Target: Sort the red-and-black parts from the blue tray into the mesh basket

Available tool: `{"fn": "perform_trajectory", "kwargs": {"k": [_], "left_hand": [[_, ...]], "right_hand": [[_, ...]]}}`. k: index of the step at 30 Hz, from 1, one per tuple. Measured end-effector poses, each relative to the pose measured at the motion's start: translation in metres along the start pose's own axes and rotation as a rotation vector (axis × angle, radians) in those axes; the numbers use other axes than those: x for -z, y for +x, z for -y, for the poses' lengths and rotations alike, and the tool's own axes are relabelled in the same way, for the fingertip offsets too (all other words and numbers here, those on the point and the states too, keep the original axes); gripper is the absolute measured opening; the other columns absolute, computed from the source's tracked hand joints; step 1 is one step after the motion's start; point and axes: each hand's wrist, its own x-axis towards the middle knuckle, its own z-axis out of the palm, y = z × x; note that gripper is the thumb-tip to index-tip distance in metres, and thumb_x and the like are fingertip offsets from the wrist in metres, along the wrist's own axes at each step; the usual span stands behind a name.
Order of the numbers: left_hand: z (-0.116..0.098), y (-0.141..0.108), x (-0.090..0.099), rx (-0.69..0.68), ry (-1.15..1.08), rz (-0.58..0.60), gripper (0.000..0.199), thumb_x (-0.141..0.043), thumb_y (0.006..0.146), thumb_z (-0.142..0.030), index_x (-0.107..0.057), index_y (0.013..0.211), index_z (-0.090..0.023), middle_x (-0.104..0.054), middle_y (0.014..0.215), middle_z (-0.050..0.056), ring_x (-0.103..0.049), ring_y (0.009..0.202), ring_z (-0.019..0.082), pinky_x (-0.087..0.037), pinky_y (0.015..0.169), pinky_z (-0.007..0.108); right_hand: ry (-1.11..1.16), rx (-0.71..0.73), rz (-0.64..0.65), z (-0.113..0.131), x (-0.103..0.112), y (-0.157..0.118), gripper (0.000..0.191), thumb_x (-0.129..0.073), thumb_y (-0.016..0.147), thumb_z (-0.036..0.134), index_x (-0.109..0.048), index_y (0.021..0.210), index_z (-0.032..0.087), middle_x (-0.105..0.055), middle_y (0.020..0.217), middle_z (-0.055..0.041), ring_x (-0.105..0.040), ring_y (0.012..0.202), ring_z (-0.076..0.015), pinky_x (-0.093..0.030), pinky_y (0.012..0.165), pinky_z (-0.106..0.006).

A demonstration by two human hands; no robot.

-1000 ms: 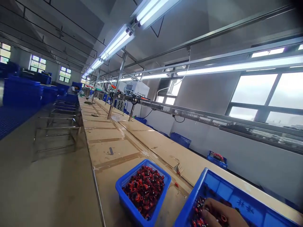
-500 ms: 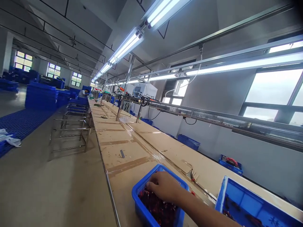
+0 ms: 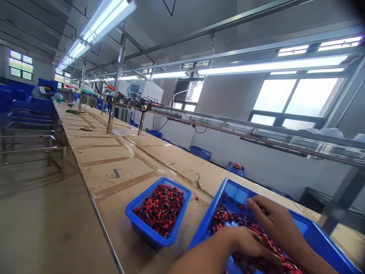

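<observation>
Both of my hands are in a large blue bin (image 3: 225, 190) of small red and dark pieces (image 3: 221, 217), too small to name. My left hand (image 3: 248, 245) lies low across the pile, fingers stretched rightward and partly sunk among the pieces. Just beyond it, my right hand (image 3: 270, 219) is over the pieces with thumb and fingers apart; some fingertips are hidden. I see nothing firmly gripped in either hand. To the left stands a smaller blue basket (image 3: 129, 211), heaped with similar red and dark pieces.
The long cardboard-covered table (image 3: 105, 152) carries a small grey strip (image 3: 116, 173) and scattered scraps. Metal posts (image 3: 116, 87) rise from it, supporting a rail. Stools (image 3: 34, 148) line the left side. Another person (image 3: 42, 92) sits far back. Blue crates (image 3: 201, 153) stand behind the table.
My right hand has left the small basket and moved right into the large bin. My left hand has come into view there. The camera has turned right.
</observation>
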Motion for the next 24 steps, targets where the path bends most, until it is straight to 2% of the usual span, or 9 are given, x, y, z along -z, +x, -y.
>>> {"fn": "perform_trajectory", "kwargs": {"k": [1, 2, 5, 7, 9, 14, 18, 20, 24], "left_hand": [[-0.004, 0.012, 0.002, 0.134, -0.046, 0.07, 0.03, -0.075, 0.071, -0.046, -0.062, 0.08, -0.021, -0.055, 0.061, 0.0, -0.051, 0.045, 0.013, -0.039, 0.039, 0.025], [-0.008, 0.021, 0.005, 0.17, -0.16, 0.093, 0.033, -0.075, 0.07, -0.049, -0.059, 0.08, -0.022, -0.055, 0.06, -0.001, -0.048, 0.041, 0.012, -0.033, 0.036, 0.023], [-0.015, 0.03, 0.018, 0.173, -0.531, 0.192, 0.04, -0.074, 0.068, -0.055, -0.056, 0.083, -0.023, -0.053, 0.062, -0.003, -0.044, 0.039, 0.008, -0.024, 0.035, 0.016], [-0.019, 0.027, 0.024, 0.2, -0.687, 0.251, 0.043, -0.071, 0.07, -0.058, -0.058, 0.088, -0.021, -0.055, 0.069, -0.002, -0.045, 0.042, 0.006, -0.021, 0.034, 0.013], [-0.023, 0.023, 0.027, 0.206, -0.764, 0.24, 0.047, -0.07, 0.071, -0.06, -0.059, 0.09, -0.019, -0.056, 0.074, -0.001, -0.046, 0.044, 0.004, -0.021, 0.033, 0.012], [-0.027, 0.023, 0.022, 0.212, -0.795, 0.092, 0.047, -0.071, 0.071, -0.06, -0.06, 0.088, -0.018, -0.054, 0.072, -0.002, -0.047, 0.043, 0.004, -0.02, 0.031, 0.011], [-0.025, 0.029, 0.014, 0.263, -0.724, -0.068, 0.048, -0.07, 0.071, -0.061, -0.059, 0.087, -0.017, -0.053, 0.072, -0.002, -0.049, 0.045, 0.004, -0.022, 0.03, 0.01], [-0.025, 0.031, 0.012, 0.26, -0.692, -0.138, 0.048, -0.07, 0.07, -0.062, -0.058, 0.085, -0.018, -0.054, 0.073, -0.002, -0.049, 0.045, 0.005, -0.023, 0.03, 0.011], [-0.029, 0.032, 0.013, 0.219, -0.699, -0.207, 0.047, -0.069, 0.071, -0.062, -0.057, 0.092, -0.022, -0.055, 0.076, -0.002, -0.048, 0.046, 0.005, -0.022, 0.031, 0.011]], "right_hand": [[0.022, -0.06, -0.053, -0.015, 0.005, -0.007, 0.034, -0.046, 0.09, 0.05, -0.06, 0.077, 0.022, -0.061, 0.066, -0.0016, -0.056, 0.064, -0.0202, -0.04, 0.06, -0.031], [0.075, -0.124, -0.093, -0.027, 0.008, -0.014, 0.033, -0.046, 0.089, 0.051, -0.06, 0.081, 0.022, -0.061, 0.065, -0.0014, -0.056, 0.062, -0.0202, -0.041, 0.059, -0.031], [0.423, -0.317, -0.138, -0.046, 0.004, -0.032, 0.037, -0.047, 0.087, 0.054, -0.058, 0.1, 0.022, -0.057, 0.059, 0.0014, -0.051, 0.047, -0.0172, -0.04, 0.046, -0.029], [0.706, -0.378, -0.095, -0.046, -0.003, -0.037, 0.042, -0.046, 0.087, 0.056, -0.053, 0.111, 0.022, -0.056, 0.06, 0.0028, -0.047, 0.041, -0.0153, -0.038, 0.038, -0.027], [0.846, -0.331, 0.001, -0.041, -0.007, -0.037, 0.04, -0.048, 0.088, 0.053, -0.051, 0.114, 0.023, -0.056, 0.062, 0.0036, -0.047, 0.04, -0.0138, -0.038, 0.037, -0.025], [0.68, -0.24, 0.071, -0.037, -0.005, -0.03, 0.033, -0.056, 0.088, 0.04, -0.054, 0.117, 0.026, -0.067, 0.086, -0.0009, -0.056, 0.05, -0.0127, -0.042, 0.042, -0.024], [0.485, -0.135, 0.058, -0.045, 0.005, -0.031, 0.027, -0.054, 0.089, 0.028, -0.063, 0.115, 0.026, -0.073, 0.092, -0.0028, -0.067, 0.079, -0.0207, -0.052, 0.07, -0.032], [0.358, -0.071, 0.032, -0.046, 0.013, -0.031, 0.025, -0.053, 0.089, 0.023, -0.067, 0.109, 0.027, -0.073, 0.097, -0.0025, -0.067, 0.087, -0.0222, -0.05, 0.077, -0.035], [0.262, -0.047, -0.098, -0.042, 0.027, -0.032, 0.018, -0.06, 0.084, 0.018, -0.066, 0.098, 0.025, -0.073, 0.093, -0.0014, -0.068, 0.085, -0.0215, -0.051, 0.076, -0.034]]}}
